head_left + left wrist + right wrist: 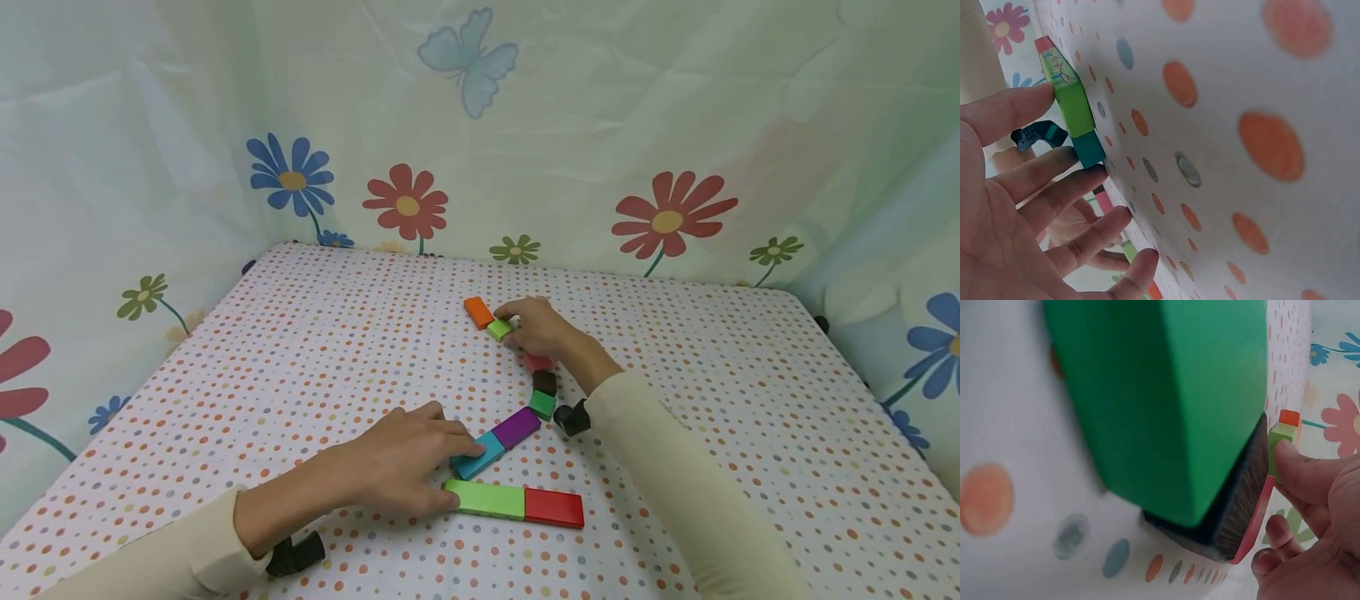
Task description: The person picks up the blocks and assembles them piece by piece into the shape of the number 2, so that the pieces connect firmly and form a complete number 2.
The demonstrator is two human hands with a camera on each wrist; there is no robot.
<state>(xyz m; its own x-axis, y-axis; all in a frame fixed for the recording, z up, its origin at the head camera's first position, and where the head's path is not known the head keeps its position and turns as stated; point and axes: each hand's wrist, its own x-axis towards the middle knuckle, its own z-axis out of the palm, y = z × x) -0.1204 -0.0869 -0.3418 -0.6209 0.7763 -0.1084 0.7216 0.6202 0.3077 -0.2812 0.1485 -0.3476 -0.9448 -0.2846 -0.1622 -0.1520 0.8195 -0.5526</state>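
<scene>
My left hand rests with extended fingers at the near blocks. Its thumb touches the end of a long light green block, and a fingertip lies on a blue block. A red block adjoins the long green one; a purple block adjoins the blue one. Farther off, my right hand pinches a small light green block by an orange block. Below that hand lie a pink block, a dark brown block and a green block.
The blocks form a bent line on a dotted tablecloth. Black wrist devices hang under both sleeves; the right one is close beside the green block. A flowered curtain closes off the back and sides.
</scene>
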